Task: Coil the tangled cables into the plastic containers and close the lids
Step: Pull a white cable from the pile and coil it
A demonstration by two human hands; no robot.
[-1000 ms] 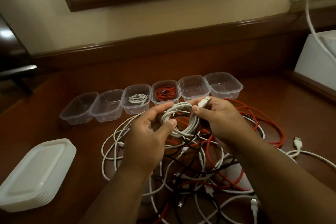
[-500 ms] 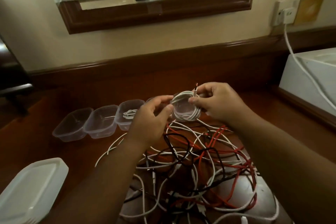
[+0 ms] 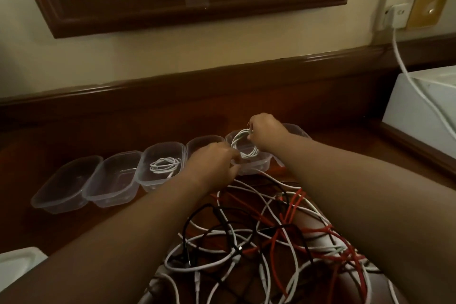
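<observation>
1. Here I see both hands at the row of clear plastic containers (image 3: 116, 177) on the wooden table (image 3: 345, 155).
2. My right hand (image 3: 265, 134) pinches the top of a coiled white cable (image 3: 243, 147), which sits in the fifth container (image 3: 256, 165) from the left.
3. My left hand (image 3: 217, 164) grips the near-left rim of that container, fingers curled.
4. The third container (image 3: 160, 166) holds another white coil (image 3: 164, 165).
5. A tangled heap of cables (image 3: 271, 242), white, red and black, lies near me.
</observation>
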